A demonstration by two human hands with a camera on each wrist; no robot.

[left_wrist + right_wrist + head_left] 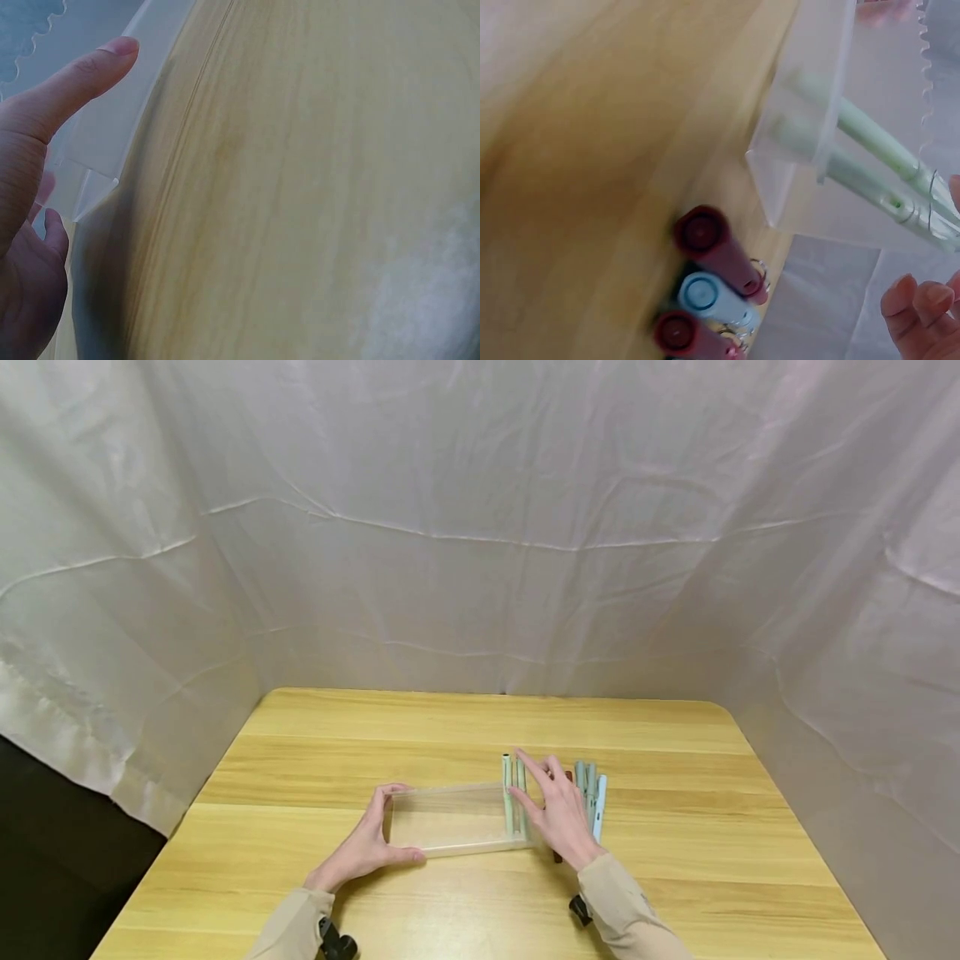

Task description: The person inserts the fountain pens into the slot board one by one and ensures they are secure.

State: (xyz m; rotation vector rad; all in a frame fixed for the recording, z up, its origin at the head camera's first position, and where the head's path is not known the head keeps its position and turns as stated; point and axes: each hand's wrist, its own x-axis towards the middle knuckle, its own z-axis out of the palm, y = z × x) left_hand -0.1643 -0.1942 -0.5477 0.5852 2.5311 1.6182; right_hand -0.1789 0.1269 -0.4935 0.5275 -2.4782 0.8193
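A clear plastic box [450, 842] lies on the table, and my left hand [367, 842] grips its left end, thumb on the near side and fingers on the far side. In the left wrist view the thumb [97, 75] lies along the box wall. Two pale green pens, a left one [507, 793] and a right one [521, 770], lean side by side in the right end of the box, their upper ends past the far rim. My right hand [562, 814] pinches the right pen with thumb and index finger; its other fingers [904, 300] curl apart from the pens.
Right of the box, partly behind the right hand, lie more pens: grey-green ones [591, 777], a light blue one [601, 802] and dark red ones [712, 240]. The wooden table [300, 760] is backed by pale hanging cloth [480, 593].
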